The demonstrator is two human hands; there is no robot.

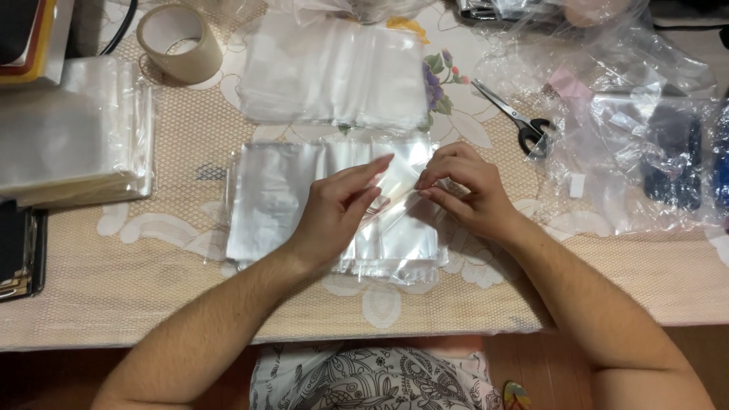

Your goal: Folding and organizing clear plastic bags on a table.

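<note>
Left hand [334,212] and right hand [463,190] meet over the near stack of clear bags [266,201] on the table [114,288]. Both pinch one thin clear bag [391,196] between fingertips; it slants up to the right, between the hands. Beyond: second bag stack [330,68], scissors [516,118] far right, tape roll [178,42] far left

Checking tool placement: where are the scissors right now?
In the head view, the scissors lie right of centre on the table, beyond the right hand, beside crumpled clear plastic.
</note>
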